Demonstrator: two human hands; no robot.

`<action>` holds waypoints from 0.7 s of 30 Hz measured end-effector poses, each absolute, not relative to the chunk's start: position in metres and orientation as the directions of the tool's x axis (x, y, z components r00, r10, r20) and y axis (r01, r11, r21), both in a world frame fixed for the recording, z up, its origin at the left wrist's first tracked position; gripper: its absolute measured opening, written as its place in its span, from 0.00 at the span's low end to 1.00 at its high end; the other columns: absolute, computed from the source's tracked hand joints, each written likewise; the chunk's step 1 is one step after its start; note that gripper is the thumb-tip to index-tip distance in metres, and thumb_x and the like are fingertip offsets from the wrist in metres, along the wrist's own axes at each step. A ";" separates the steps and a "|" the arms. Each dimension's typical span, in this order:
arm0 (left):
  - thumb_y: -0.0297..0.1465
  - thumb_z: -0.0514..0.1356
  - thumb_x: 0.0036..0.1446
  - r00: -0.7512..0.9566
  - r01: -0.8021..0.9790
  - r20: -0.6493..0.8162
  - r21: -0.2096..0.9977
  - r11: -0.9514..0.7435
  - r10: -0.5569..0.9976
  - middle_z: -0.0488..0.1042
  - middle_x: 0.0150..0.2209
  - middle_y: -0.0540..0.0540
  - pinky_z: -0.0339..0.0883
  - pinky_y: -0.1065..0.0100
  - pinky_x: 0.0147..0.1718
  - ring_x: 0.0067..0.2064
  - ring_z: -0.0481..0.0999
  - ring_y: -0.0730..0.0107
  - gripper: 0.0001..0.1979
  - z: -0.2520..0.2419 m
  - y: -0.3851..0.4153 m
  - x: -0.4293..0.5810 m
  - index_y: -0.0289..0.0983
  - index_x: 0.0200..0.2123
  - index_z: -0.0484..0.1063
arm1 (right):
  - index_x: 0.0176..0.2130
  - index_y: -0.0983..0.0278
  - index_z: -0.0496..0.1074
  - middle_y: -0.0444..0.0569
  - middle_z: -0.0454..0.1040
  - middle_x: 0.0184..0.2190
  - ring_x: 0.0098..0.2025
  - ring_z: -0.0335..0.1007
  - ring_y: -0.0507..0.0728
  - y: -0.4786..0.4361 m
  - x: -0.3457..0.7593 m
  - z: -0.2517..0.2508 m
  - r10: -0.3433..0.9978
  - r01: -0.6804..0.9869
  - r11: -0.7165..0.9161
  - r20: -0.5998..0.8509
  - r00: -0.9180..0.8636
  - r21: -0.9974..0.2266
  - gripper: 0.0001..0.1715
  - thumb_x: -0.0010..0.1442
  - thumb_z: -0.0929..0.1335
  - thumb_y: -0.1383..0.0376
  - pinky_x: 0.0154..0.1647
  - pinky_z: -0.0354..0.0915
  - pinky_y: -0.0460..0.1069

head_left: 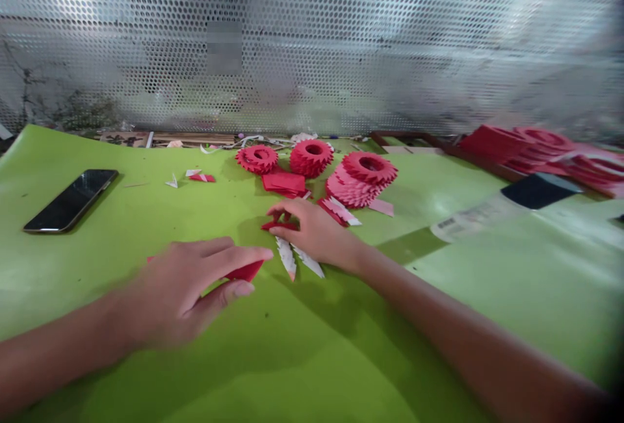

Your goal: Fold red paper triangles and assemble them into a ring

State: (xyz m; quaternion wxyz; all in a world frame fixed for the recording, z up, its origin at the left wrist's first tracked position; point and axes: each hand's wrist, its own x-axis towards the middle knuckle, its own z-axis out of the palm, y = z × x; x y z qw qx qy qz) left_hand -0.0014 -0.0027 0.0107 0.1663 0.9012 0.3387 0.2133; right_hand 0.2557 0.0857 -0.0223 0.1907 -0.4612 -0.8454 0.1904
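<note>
My left hand (190, 286) is motion-blurred, with a red folded paper piece (246, 271) between its thumb and fingers. My right hand (316, 231) pinches a small red folded paper (279, 225) at its fingertips. Just below those fingers lie two pointed white-and-red paper folds (286, 257). Farther back, several red paper rings (312, 157) and a stack of red paper (283, 182) rest on the green mat (82, 280).
A black smartphone (71, 201) lies at the left of the mat, with small paper scraps (199, 177) nearby. A labelled roll (502, 205) and piled red paper (536, 150) sit at the right. A perforated metal sheet (312, 39) rises behind.
</note>
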 end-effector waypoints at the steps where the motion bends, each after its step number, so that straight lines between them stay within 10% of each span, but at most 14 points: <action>1: 0.37 0.50 0.76 0.685 0.504 0.285 0.480 -0.718 0.671 0.80 0.40 0.49 0.69 0.72 0.33 0.34 0.78 0.69 0.18 0.014 -0.005 -0.002 0.43 0.63 0.67 | 0.52 0.60 0.78 0.53 0.80 0.52 0.51 0.77 0.62 0.086 0.256 -0.022 0.856 0.704 0.493 0.141 -0.498 -0.511 0.15 0.65 0.72 0.62 0.55 0.71 0.57; 10: 0.39 0.53 0.75 0.650 0.418 0.277 0.648 -0.637 0.708 0.79 0.37 0.50 0.73 0.73 0.34 0.34 0.78 0.70 0.16 0.033 -0.018 -0.006 0.47 0.60 0.72 | 0.44 0.62 0.80 0.52 0.80 0.46 0.48 0.77 0.59 0.085 0.260 -0.019 0.773 0.652 0.608 0.151 -0.616 -0.453 0.11 0.70 0.67 0.64 0.51 0.70 0.55; 21: 0.41 0.55 0.73 0.621 0.459 0.219 0.676 -0.576 0.752 0.83 0.43 0.45 0.77 0.71 0.39 0.41 0.82 0.66 0.16 0.033 -0.009 -0.003 0.42 0.51 0.80 | 0.46 0.61 0.73 0.47 0.83 0.38 0.37 0.80 0.53 0.042 0.261 0.015 0.357 0.462 0.883 0.762 -0.540 -0.087 0.06 0.71 0.67 0.70 0.39 0.73 0.47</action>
